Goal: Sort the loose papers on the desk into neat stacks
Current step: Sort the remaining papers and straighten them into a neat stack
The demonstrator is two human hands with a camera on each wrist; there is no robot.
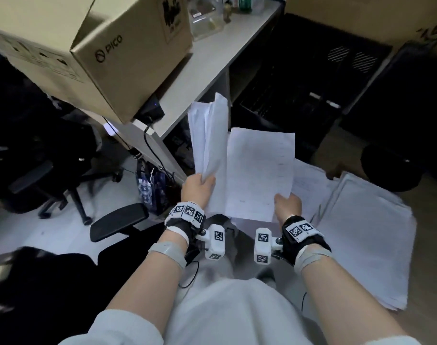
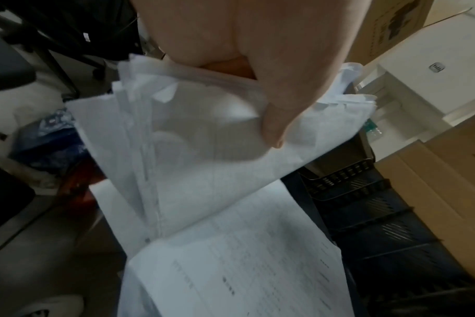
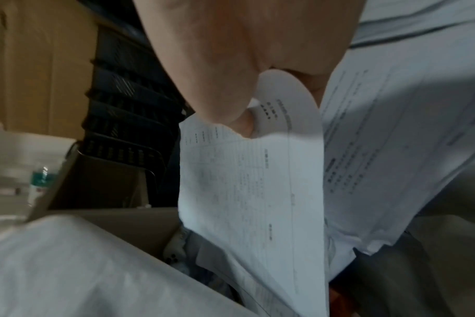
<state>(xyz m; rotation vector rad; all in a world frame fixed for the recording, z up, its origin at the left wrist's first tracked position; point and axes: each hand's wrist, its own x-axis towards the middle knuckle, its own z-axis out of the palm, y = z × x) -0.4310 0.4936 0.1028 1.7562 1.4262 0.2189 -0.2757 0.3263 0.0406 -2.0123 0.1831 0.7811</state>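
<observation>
My left hand [image 1: 200, 186] grips the lower end of a bundle of white papers [image 1: 207, 138] that stands upright and fans open at the top. In the left wrist view the thumb [image 2: 279, 120] presses on that bundle [image 2: 193, 139]. My right hand [image 1: 285, 202] pinches the bottom right corner of a printed sheet [image 1: 259, 170] held up beside the bundle. In the right wrist view the sheet [image 3: 247, 182] curls over the thumb [image 3: 231, 111]. A thick stack of papers [image 1: 361, 235] lies flat on the wooden desk [image 1: 431, 257] at the right, with loose printed sheets [image 1: 309, 185] next to it.
A cardboard box [image 1: 107, 58] stands on a white table [image 1: 212, 63] at the upper left. Black stacked trays [image 1: 299, 78] sit behind the held papers. Black office chairs [image 1: 53, 155] and a patterned bag [image 1: 150, 188] stand on the floor at the left.
</observation>
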